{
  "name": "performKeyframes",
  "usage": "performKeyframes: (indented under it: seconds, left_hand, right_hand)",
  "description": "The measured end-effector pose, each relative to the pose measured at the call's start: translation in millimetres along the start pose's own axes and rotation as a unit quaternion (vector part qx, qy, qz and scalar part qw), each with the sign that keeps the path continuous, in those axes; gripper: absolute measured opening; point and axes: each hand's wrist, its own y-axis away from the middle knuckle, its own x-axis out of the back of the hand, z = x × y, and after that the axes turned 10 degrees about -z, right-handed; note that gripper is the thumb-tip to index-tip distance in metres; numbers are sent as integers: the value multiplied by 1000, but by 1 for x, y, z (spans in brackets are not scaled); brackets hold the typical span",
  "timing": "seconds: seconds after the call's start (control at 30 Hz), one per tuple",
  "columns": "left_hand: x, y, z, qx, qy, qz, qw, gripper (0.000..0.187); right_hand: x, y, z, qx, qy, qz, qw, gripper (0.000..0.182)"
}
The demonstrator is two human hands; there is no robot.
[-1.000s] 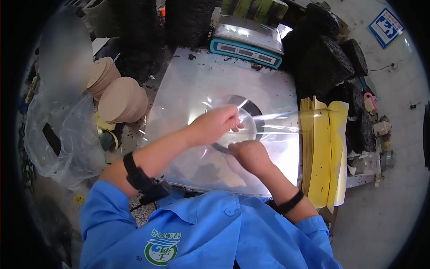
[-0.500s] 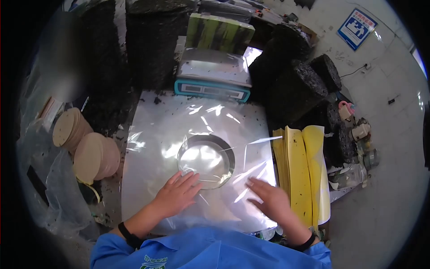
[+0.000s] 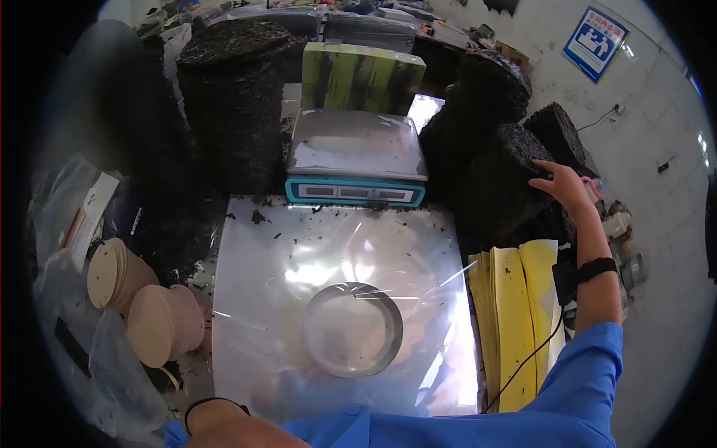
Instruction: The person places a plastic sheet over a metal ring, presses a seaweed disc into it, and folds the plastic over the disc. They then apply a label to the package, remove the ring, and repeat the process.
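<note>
Blue-and-white sign (image 3: 596, 43) on pale wall (image 3: 657, 93)

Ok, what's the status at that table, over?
Right hand open, at dark bundle, touch unclear. Left hand out of view. Ring flat on table. Nothing seen blocking right hand.

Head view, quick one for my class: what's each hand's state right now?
Left hand: cannot be told; it is cut off at the picture's bottom edge.
Right hand: open, fingers apart at the dark stack; contact cannot be told.
</note>
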Motion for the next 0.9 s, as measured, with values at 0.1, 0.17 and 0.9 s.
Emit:
performKeyframes:
  seconds: [0.1, 0.17, 0.9]
  left_hand:
    - [0, -1, -12, -41, -20, 86, 995, 18]
    - [8, -5, -13, -5, 20, 22, 1000, 18]
    - [79, 304, 81, 606, -760, 158, 176, 81]
  right_hand:
    - [-1, 8, 2, 22, 11, 19, 1000, 58]
    - [-5, 10, -8, 26, 25, 15, 999, 54]
    - [-89, 141, -59, 163, -895, 88, 406, 33]
